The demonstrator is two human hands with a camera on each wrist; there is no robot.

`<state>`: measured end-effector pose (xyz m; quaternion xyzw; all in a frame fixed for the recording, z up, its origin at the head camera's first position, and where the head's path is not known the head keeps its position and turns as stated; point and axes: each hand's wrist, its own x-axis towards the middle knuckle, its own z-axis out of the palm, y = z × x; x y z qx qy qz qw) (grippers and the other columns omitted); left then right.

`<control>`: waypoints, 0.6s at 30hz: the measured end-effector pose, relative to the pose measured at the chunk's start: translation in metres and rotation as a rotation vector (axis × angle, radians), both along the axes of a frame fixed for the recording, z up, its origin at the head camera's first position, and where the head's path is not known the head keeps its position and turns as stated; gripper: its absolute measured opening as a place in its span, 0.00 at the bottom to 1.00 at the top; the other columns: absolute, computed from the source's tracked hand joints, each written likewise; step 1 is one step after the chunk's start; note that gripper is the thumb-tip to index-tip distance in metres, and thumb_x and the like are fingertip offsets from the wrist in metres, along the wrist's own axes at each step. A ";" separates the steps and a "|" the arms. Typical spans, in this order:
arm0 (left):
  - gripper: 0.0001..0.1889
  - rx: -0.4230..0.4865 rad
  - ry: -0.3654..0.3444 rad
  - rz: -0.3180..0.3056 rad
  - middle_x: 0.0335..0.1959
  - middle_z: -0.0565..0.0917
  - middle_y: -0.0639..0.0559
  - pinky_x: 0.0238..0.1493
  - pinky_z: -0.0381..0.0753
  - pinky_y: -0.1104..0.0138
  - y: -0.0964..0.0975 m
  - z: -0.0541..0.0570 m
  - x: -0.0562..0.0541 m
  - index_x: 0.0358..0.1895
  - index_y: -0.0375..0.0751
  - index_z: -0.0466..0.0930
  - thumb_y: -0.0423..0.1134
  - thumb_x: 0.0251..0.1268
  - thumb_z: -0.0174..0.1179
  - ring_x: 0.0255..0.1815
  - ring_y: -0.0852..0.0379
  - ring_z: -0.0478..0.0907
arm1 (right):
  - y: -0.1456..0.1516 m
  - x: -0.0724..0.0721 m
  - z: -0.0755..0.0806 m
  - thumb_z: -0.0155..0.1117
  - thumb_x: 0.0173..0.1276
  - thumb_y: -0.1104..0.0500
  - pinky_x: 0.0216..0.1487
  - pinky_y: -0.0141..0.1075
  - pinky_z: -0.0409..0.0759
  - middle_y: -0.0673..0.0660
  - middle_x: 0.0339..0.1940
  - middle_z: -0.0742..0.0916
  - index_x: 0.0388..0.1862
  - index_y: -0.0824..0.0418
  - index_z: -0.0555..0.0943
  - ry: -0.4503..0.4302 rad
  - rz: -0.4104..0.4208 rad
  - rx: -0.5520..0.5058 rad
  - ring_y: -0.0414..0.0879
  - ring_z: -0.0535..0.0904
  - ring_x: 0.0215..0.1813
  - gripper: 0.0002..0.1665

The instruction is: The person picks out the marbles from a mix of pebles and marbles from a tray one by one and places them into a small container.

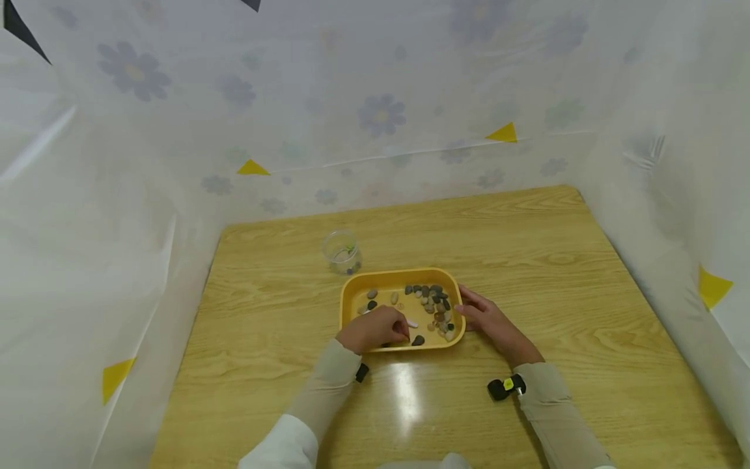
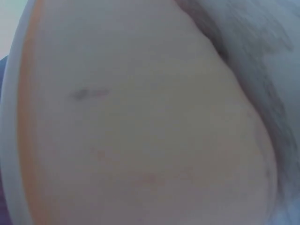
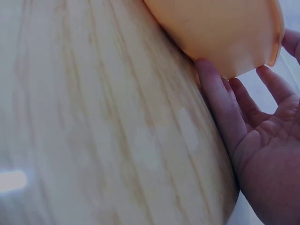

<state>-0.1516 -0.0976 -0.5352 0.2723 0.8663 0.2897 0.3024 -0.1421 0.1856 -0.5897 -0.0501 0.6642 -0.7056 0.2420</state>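
Note:
A yellow tray (image 1: 404, 276) lies on the wooden table with small stones in it. My left hand (image 1: 377, 327) reaches over its front left part, fingers bent down among the stones; the hand hides what its fingertips hold or touch. Next to those fingers are a small white piece (image 1: 413, 324) and a dark stone (image 1: 418, 341). My right hand (image 1: 489, 324) holds the tray's right end, thumb at the rim. In the right wrist view, this hand's fingers (image 3: 220, 101) touch the tray's outer wall (image 3: 220, 35). A blurred pale surface fills the left wrist view.
Behind the tray's left part stands a clear plastic cup (image 1: 342, 251) with something green and small dark bits inside. Grey, brown and pale stones (image 1: 436, 303) crowd the tray's right side. White sheeting (image 1: 381, 150) with flowers and yellow triangles surrounds the table (image 1: 281, 339).

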 end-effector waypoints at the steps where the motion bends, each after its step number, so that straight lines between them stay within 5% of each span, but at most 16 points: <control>1: 0.03 -0.013 -0.003 -0.006 0.29 0.80 0.65 0.30 0.75 0.73 0.000 0.001 0.000 0.34 0.49 0.83 0.40 0.62 0.61 0.27 0.68 0.74 | 0.000 0.000 0.000 0.53 0.71 0.51 0.48 0.44 0.78 0.59 0.66 0.68 0.72 0.41 0.56 0.005 0.003 -0.003 0.53 0.71 0.61 0.33; 13: 0.02 -0.037 -0.005 -0.074 0.30 0.79 0.66 0.33 0.75 0.75 0.008 -0.007 0.001 0.34 0.52 0.82 0.41 0.63 0.60 0.30 0.70 0.75 | 0.000 -0.001 -0.002 0.54 0.70 0.50 0.49 0.43 0.78 0.58 0.67 0.68 0.72 0.42 0.57 -0.016 -0.017 0.015 0.54 0.70 0.62 0.34; 18: 0.02 -0.002 -0.031 -0.050 0.30 0.80 0.66 0.32 0.75 0.73 0.003 -0.003 -0.001 0.34 0.52 0.83 0.42 0.63 0.61 0.29 0.68 0.75 | -0.001 -0.002 0.000 0.54 0.70 0.49 0.49 0.43 0.78 0.59 0.68 0.66 0.73 0.43 0.56 -0.014 -0.010 0.023 0.55 0.70 0.61 0.34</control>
